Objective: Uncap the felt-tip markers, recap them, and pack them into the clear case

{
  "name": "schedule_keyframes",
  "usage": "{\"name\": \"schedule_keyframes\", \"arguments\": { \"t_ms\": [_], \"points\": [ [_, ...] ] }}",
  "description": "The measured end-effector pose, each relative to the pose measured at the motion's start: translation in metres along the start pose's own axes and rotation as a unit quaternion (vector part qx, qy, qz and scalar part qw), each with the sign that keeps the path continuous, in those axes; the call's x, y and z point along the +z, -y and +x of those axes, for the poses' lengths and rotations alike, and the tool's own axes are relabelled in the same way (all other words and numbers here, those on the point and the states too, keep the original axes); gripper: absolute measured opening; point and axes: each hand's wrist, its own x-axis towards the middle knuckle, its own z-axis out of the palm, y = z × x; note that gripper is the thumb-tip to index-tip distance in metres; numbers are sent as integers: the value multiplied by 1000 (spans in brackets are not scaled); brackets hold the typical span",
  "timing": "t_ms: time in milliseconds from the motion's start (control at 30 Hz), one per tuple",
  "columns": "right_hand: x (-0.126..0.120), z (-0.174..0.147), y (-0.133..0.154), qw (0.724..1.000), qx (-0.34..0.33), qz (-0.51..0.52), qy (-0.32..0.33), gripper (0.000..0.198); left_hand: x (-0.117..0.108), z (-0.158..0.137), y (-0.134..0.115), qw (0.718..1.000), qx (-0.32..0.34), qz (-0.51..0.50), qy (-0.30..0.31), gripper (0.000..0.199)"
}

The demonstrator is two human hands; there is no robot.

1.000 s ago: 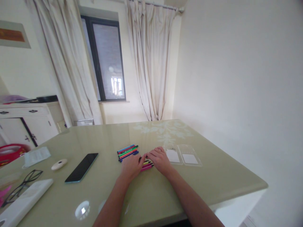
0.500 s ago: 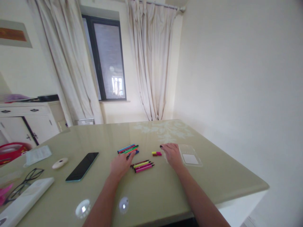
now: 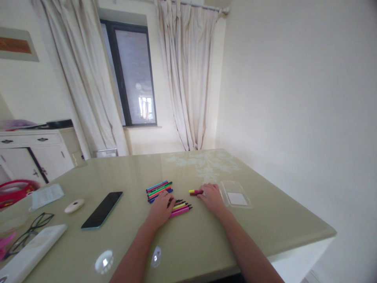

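My left hand (image 3: 161, 208) rests over the left ends of the uncapped felt-tip markers (image 3: 182, 209), its fingers curled round a dark marker that they mostly hide. Just beyond it, several capped markers (image 3: 159, 190) lie side by side in blue, red, green and orange. At the small loose marker caps (image 3: 193, 192), yellow, magenta and dark red, my right hand (image 3: 211, 197) has its fingertips closed on the right end of the group. Beside that hand lies a clear plastic case (image 3: 249, 202) with a white insert.
Left on the glossy table (image 3: 118, 255) are a phone (image 3: 102, 210), a white oval object (image 3: 74, 206), eyeglasses (image 3: 31, 232), a face mask (image 3: 47, 195) and a long white object (image 3: 35, 251). The wall (image 3: 294, 98) rises along the table's right side.
My left hand has moved from the capped markers toward me onto the uncapped ones. My right hand, which held a black cap, has come down to the loose caps.
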Motion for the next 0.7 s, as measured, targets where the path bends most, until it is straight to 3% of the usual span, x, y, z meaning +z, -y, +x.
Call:
{"name": "schedule_keyframes", "arguments": {
  "t_ms": [167,400,700],
  "points": [
    [-3,2,7,997,19,9,80,10,-2,4,11,998,-48,17,-22,29],
    [1,5,17,996,-11,-41,83,16,-14,1,25,973,-198,91,-74,24],
    [7,10,17,995,1,-80,61,15,-14,-2,26,973,-201,108,-45,16]
  ]
}}
